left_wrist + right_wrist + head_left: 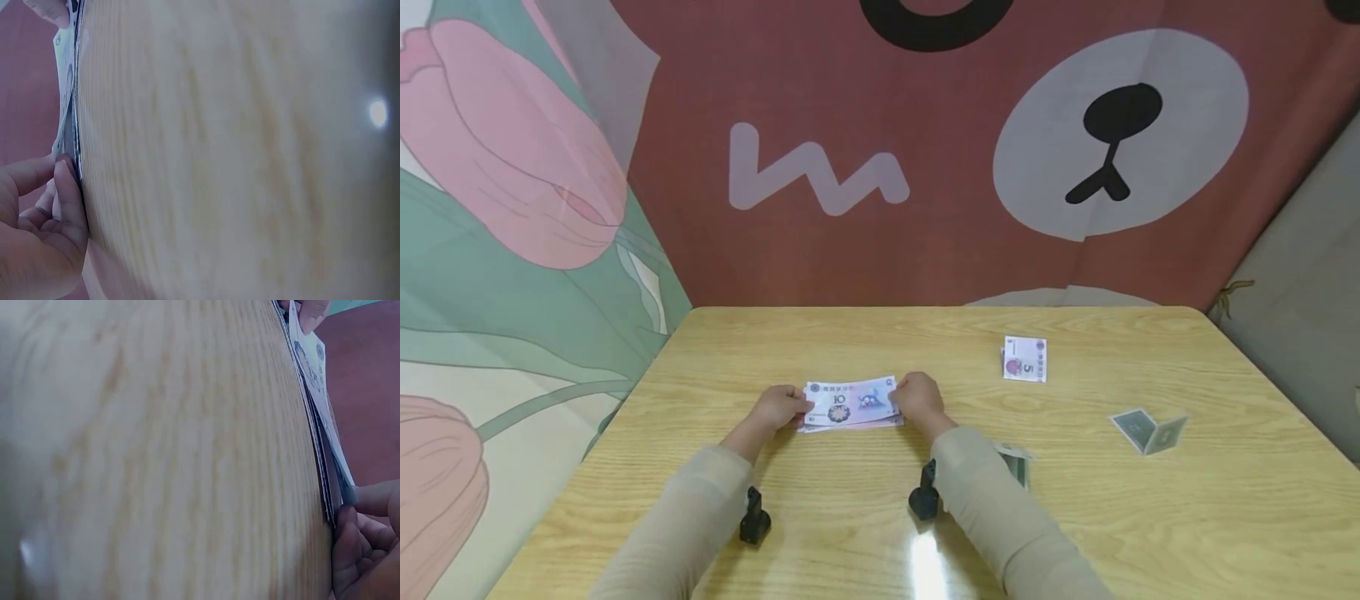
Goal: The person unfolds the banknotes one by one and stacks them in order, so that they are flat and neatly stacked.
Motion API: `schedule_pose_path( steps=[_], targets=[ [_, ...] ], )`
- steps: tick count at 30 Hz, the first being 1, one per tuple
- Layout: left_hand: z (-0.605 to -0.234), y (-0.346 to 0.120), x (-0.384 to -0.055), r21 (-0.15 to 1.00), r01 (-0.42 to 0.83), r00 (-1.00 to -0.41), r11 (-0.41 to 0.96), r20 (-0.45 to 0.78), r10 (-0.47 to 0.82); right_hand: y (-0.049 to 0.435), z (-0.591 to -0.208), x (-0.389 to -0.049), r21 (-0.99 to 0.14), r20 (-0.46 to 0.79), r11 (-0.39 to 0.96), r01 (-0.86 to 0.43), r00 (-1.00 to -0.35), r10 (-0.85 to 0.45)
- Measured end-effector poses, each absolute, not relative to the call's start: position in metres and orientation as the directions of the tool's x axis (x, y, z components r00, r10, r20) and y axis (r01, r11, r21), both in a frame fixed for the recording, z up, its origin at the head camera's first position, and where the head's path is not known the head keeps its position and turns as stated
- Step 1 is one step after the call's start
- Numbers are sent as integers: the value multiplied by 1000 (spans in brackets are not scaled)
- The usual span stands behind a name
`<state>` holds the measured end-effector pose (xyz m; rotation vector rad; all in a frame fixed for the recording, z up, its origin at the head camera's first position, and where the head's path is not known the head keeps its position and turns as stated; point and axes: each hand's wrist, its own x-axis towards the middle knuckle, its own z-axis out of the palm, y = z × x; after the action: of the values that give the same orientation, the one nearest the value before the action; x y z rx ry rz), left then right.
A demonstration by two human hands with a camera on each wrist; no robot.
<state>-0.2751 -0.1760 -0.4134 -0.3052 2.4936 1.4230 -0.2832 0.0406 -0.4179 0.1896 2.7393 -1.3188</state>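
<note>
A pale banknote (850,402) printed with a 10 stretches between my two hands at the middle of the table. My left hand (781,407) pinches its left end between thumb and finger, while the right hand (919,395) pinches the other end. Just beneath it, more notes (880,423) stick out along the near edge; the right wrist view has them as a thin stack (315,444) low on the wood. In that view the top banknote (320,394) slants slightly up from this stack. The left wrist view catches the banknote (65,69) nearly edge-on, fingertips at its end.
A folded note (1025,360) marked 5 lies at the back right of the wooden table (760,342). Farther right, a creased greenish note (1148,432) stands half open. Another green note (1017,465) is partly covered by the right sleeve. A printed cloth (850,258) hangs behind.
</note>
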Motion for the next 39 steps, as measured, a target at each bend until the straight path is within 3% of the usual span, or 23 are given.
schedule_pose_path(
  steps=[6,15,31,39],
  targets=[
    [-412,-173,-272,776,-236,-966,584,-253,-54,40,-420,-283,-757,-102,639,138,-990,92],
    [-413,-172,-271,734,-266,-961,625,-257,-107,44,-420,-280,-768,-75,630,117,-993,93],
    [-407,-181,-271,823,-287,-956,490,-279,-92,57,-402,-275,-814,-119,572,99,-993,4],
    [-401,-175,-270,845,-267,-962,463,-261,-78,69,-382,-269,-797,-82,603,45,-996,-34]
  ],
)
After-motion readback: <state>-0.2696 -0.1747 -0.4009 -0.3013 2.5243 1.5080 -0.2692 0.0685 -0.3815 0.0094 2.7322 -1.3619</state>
